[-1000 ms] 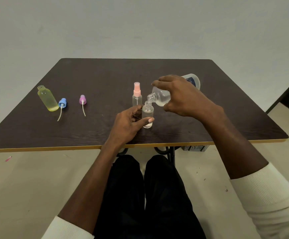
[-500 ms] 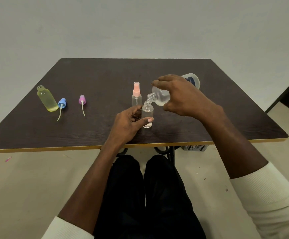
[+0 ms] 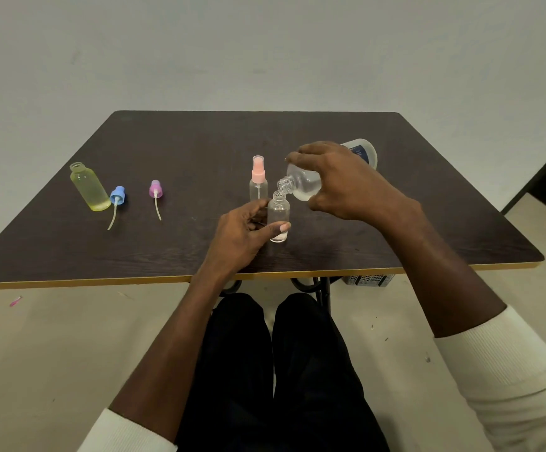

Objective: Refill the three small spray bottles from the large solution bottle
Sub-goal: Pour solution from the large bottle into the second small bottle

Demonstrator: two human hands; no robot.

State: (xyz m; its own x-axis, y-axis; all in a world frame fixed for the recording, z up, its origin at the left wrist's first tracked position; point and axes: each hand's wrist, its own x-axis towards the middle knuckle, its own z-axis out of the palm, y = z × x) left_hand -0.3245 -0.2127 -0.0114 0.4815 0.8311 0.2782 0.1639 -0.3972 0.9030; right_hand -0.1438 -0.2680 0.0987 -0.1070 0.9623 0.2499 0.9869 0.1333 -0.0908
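one small bottle [image 3: 278,216] is being filled: the right hand [image 3: 346,181] tips the large bottle [image 3: 304,187] so its mouth sits just above the small one's open neck, near the table's [image 3: 200,141] middle. little liquid shows at the bottom, so this looks like an early part of the pour; next it needs a steady tilt, then levelling off before overflow. the right fingers are clamped around the large bottle's body. the left hand [image 3: 242,236] pinches the small bottle, thumb in front, fingers behind. a pink-capped bottle [image 3: 258,184] stands just behind; the yellow bottle [image 3: 89,190] stands uncapped far left, with blue [image 3: 117,194] and purple [image 3: 155,188] spray heads lying beside it.
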